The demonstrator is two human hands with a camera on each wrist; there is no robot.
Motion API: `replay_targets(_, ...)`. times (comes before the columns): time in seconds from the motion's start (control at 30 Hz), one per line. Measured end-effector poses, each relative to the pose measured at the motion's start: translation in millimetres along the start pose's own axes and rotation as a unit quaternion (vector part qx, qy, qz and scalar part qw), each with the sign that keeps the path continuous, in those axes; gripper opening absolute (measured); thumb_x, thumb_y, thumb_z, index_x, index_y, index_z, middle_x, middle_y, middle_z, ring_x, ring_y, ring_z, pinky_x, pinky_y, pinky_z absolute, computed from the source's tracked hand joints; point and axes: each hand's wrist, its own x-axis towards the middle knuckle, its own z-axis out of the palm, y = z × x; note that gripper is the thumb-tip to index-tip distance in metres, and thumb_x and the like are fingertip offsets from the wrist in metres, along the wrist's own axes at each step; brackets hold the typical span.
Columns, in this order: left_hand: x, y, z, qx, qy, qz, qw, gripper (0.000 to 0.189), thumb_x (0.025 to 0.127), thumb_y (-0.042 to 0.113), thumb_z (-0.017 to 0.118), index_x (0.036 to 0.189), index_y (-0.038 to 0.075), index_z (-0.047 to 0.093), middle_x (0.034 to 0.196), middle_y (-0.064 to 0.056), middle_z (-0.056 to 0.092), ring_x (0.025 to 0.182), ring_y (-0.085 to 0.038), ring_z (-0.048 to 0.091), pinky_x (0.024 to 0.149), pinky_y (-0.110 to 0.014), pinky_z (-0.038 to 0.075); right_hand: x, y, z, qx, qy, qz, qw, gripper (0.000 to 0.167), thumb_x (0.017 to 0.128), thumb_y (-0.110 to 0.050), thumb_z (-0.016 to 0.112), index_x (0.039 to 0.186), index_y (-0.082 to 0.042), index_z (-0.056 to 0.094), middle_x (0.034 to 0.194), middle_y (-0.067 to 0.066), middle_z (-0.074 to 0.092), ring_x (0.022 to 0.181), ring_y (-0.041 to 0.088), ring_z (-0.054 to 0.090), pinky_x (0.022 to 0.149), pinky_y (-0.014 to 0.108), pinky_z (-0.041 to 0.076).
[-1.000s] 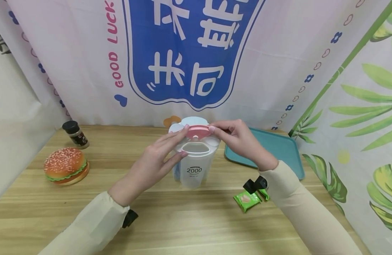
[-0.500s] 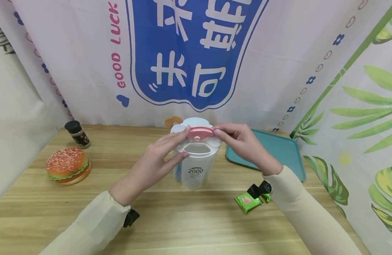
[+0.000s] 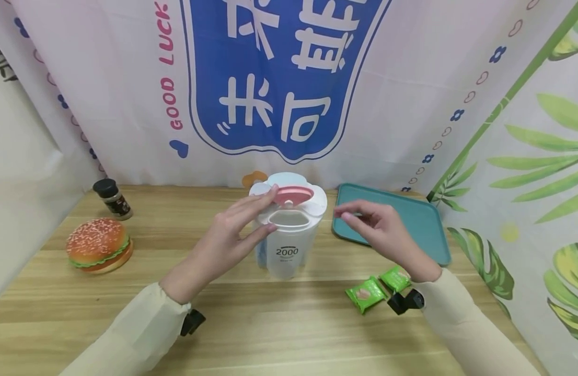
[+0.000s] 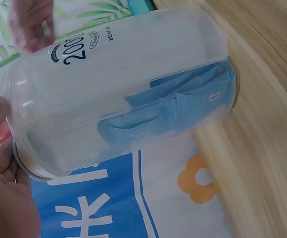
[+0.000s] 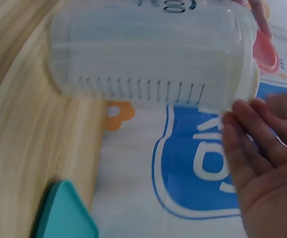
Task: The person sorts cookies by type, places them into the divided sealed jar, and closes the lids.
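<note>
A translucent storage container (image 3: 285,256), printed "2000", stands upright on the table. Its pink flap (image 3: 293,196) is raised, leaving the front opening (image 3: 289,218) uncovered. Along the top's left side, my left hand (image 3: 223,235) grips the lid, thumb near the front rim and a fingertip at the pink flap. Through the wall in the left wrist view, blue packets (image 4: 168,106) show in one compartment. My right hand (image 3: 383,230) is off to the container's right, holding nothing, its fingers loosely bent.
Two green snack packets (image 3: 366,295) lie on the table below the right hand. Behind that hand is a teal tray (image 3: 423,227). A toy hamburger (image 3: 98,245) and a black-capped spice jar (image 3: 112,199) stand at the left. A printed cloth (image 3: 129,104) hangs behind.
My right hand has let go of the pink flap and moved right and down, away from the container. The flap stays raised. My left hand keeps its place on the lid.
</note>
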Motion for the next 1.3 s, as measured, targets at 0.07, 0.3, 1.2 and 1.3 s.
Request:
replay_targets(0.07,0.0,-0.8,-0.4,-0.002,0.002,0.002,1.0000,0.073,0.094,0.014,0.079,0.159,0.019,0.046,0.149,-0.007,0.064,0.141,-0.030,0.059,0.122,-0.051,0.045,-7.8,8.0,-2.7,-0.023,-0.061,0.017,0.9977,0.019,0.104,-0.008,0.064,0.119,-0.005,0.076,0.117,0.013,0.078,0.105,0.010,0.074,0.089,0.025,0.064)
replay_targets(0.3,-0.2,-1.3,-1.1,-0.008,0.001,0.007,0.9999,0.074,0.094,0.013,0.079,0.160,0.020,0.045,0.150,-0.006,0.064,0.142,-0.030,0.058,0.118,-0.048,0.050,-42.6,37.4,-1.6,-0.117,-0.245,0.053,0.9611,0.027,0.104,-0.022,0.066,0.125,-0.006,0.072,0.123,0.011,0.076,0.112,0.026,0.072,0.095,0.039,0.063)
replay_targets(1.2,-0.2,-0.9,-0.9,-0.006,0.003,0.000,1.0000,0.074,0.094,0.014,0.079,0.160,0.019,0.045,0.148,-0.006,0.066,0.143,-0.030,0.058,0.117,-0.049,0.051,-69.7,48.4,13.3,-0.193,-0.316,0.134,0.9192,0.039,0.090,-0.026,0.083,0.126,-0.014,0.071,0.120,-0.001,0.070,0.110,0.019,0.067,0.096,0.042,0.060)
replay_targets(1.3,-0.5,-0.8,-0.7,-0.009,0.003,0.002,1.0000,0.074,0.094,0.013,0.079,0.160,0.019,0.045,0.147,-0.006,0.066,0.143,-0.030,0.058,0.115,-0.047,0.053,-68.8,50.8,12.8,-0.183,-0.318,0.134,0.9206,0.039,0.090,-0.026,0.084,0.124,-0.012,0.071,0.118,-0.001,0.071,0.106,0.015,0.066,0.092,0.038,0.060)
